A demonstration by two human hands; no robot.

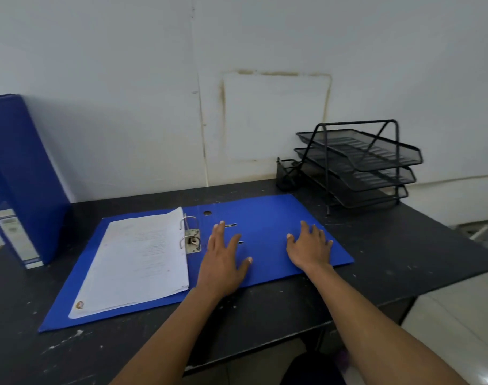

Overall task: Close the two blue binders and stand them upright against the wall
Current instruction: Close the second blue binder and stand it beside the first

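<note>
One blue binder (268, 218) lies open and flat in the middle of the dark desk. A stack of white papers (137, 262) sits on its left half, held by the metal rings (191, 237) at the spine. My left hand (223, 259) rests flat on the bare right cover, just right of the rings, fingers spread. My right hand (309, 245) lies flat on the same cover near its right edge. Neither hand grips anything. A second blue binder (20, 173) stands shut and upright at the far left, close to the white wall (126, 93).
A black mesh three-tier tray rack (359, 162) with a small mesh pen cup (286, 173) stands at the back right against the wall. The black desk (404, 245) ends at the right, with a light floor beyond its edge.
</note>
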